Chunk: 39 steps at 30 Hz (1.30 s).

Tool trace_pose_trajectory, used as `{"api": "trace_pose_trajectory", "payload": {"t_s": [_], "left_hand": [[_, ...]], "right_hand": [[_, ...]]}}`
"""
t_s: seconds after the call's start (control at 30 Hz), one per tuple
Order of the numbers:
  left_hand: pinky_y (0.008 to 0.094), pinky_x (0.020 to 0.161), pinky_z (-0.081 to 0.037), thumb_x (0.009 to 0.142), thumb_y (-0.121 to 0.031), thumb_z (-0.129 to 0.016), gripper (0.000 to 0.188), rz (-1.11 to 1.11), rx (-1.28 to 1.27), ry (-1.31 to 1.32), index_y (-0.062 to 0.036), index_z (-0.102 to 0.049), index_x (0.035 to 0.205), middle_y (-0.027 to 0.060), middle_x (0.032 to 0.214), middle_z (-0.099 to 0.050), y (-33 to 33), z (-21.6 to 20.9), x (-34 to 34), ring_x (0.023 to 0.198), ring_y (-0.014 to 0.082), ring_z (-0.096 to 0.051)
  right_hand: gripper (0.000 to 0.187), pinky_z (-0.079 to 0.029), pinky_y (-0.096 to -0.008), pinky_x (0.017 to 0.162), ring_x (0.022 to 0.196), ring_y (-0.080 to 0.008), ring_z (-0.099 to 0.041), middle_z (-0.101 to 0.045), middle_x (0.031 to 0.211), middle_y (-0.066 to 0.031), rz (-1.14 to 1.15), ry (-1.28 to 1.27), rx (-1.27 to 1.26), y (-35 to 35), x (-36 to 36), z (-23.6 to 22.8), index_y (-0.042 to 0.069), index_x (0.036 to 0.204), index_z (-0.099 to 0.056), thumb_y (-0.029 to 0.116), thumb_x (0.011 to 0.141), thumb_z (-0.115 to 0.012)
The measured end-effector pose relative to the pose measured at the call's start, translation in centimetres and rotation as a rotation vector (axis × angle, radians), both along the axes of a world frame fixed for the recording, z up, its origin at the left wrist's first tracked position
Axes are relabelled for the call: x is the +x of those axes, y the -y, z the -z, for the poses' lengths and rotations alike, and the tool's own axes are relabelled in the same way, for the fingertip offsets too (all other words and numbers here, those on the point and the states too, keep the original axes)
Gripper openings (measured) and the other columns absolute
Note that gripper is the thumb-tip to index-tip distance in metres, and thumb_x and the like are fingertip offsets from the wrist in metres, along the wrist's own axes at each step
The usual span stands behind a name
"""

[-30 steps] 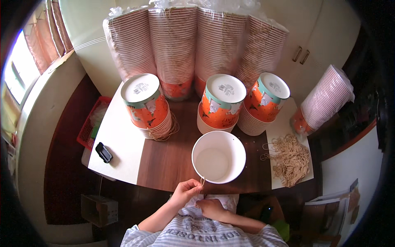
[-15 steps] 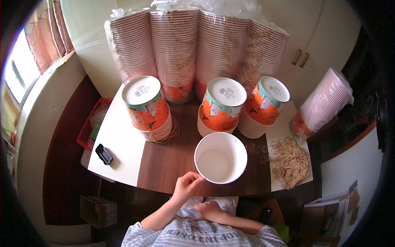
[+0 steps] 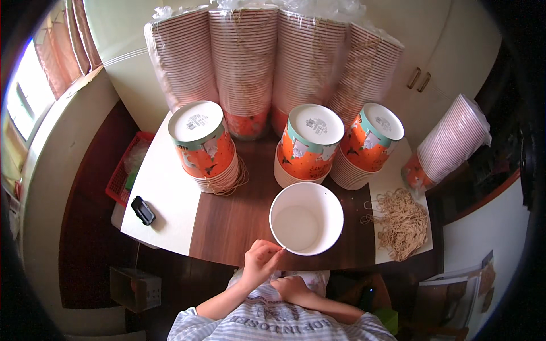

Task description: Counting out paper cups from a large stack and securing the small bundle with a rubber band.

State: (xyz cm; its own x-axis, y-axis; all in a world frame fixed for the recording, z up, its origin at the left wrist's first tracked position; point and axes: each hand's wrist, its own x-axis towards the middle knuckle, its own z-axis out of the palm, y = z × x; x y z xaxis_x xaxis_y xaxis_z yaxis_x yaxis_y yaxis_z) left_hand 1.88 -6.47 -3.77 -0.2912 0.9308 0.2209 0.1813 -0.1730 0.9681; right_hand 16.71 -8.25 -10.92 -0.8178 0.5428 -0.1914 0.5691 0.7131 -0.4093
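Head view: the left hand (image 3: 260, 262) pinches the near rim of an open white paper bowl (image 3: 306, 218) standing upright on the worktop (image 3: 227, 221). The right hand (image 3: 291, 287), loosely curled and holding nothing, rests against the person's striped shirt (image 3: 267, 324), below the worktop edge.

"What does the person wear?"
"A shirt (image 3: 273, 327) with thin blue and white stripes and some letters on it."
"And the arms?"
"Short sleeves. Both forearms and hands are bare."

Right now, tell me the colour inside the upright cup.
Plain white inside the upright cup; the head view shows it.
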Motion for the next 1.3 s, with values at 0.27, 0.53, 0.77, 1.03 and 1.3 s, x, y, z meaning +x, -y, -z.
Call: {"api": "trace_pose_trajectory", "payload": {"t_s": [0.27, 0.53, 0.77, 1.03, 1.3], "left_hand": [[0.0279, 0.058, -0.044, 0.069, -0.002, -0.066, 0.006, 0.036, 0.025, -0.121, -0.0011, -0.062, 0.075, 0.0082, 0.069, -0.055, -1.0, -1.2, -0.4, 0.068, 0.0203, -0.054], [0.0222, 0.056, -0.043, 0.075, -0.009, -0.067, 0.012, 0.222, -0.334, 0.421, 0.0008, -0.06, 0.074, 0.0015, 0.071, -0.053, -2.3, 0.2, -0.9, 0.067, 0.0086, -0.051], [0.0302, 0.063, -0.046, 0.069, -0.008, -0.067, 0.014, 0.197, -0.211, 0.028, -0.0021, -0.06, 0.078, 0.0109, 0.08, -0.055, -2.7, -2.3, -3.2, 0.071, 0.0221, -0.055], [0.036, 0.08, -0.042, 0.064, -0.005, -0.061, 0.04, 0.283, 0.255, -0.991, -0.0128, -0.059, 0.103, 0.0062, 0.113, -0.049, -6.2, -6.2, -6.6, 0.092, 0.0247, -0.047], [0.0295, 0.065, -0.046, 0.067, -0.016, -0.06, 0.024, 0.641, 0.394, -1.008, -0.0079, -0.06, 0.09, 0.0036, 0.086, -0.057, -3.5, -7.1, -3.5, 0.078, 0.0182, -0.053]], "right_hand": [[0.007, -0.046, -0.0336, 0.043, 0.051, -0.0192, -0.058, -0.054, 0.058, -0.0044, -0.024, -0.107, 0.287, 0.6, 0.1, 1.7, 0.011, 0.065, -0.051, 0.014, 0.07, -0.049], [0.009, -0.046, -0.0301, 0.04, 0.048, -0.0159, -0.057, -0.052, 0.055, -0.0019, -0.053, -0.093, 0.378, 0.2, -0.2, 1.5, 0.012, 0.064, -0.051, 0.015, 0.071, -0.048], [0.014, -0.048, -0.0412, 0.047, 0.057, -0.0266, -0.061, -0.06, 0.066, -0.0096, -0.028, 0.023, 0.035, -0.5, 1.9, -0.4, 0.009, 0.07, -0.052, 0.02, 0.076, -0.048], [0.024, -0.049, -0.042, 0.065, 0.082, -0.0298, -0.062, -0.062, 0.088, -0.0181, -0.272, 0.747, -0.261, -2.0, 9.3, -0.2, 0.006, 0.092, -0.063, 0.02, 0.079, -0.048], [0.028, -0.039, -0.0268, 0.054, 0.057, -0.013, -0.049, -0.049, 0.061, -0.0052, -0.311, -0.331, -1.396, -5.2, 9.4, -14.4, 0.001, 0.08, -0.055, 0.024, 0.09, -0.044]]}}
